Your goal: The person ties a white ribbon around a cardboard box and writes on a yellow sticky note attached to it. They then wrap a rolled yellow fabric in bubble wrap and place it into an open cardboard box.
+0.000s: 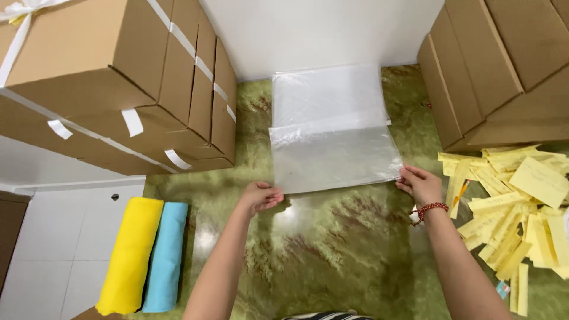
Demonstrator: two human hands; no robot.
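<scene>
A stack of clear plastic bags [335,154] lies on the green marbled floor [332,249] in front of me. My left hand [261,195] pinches the near left corner of the top bag. At the near right corner, my right hand [419,184] grips the same bag; a red bead bracelet circles that wrist. A second pile of clear bags [328,92] lies just behind, reaching the white wall.
Taped cardboard boxes [118,83] are stacked at the left, more boxes [492,65] at the right. Several yellow paper slips [515,201] are scattered at the right. A yellow fabric roll [130,255] and a blue roll [167,255] lie at the lower left.
</scene>
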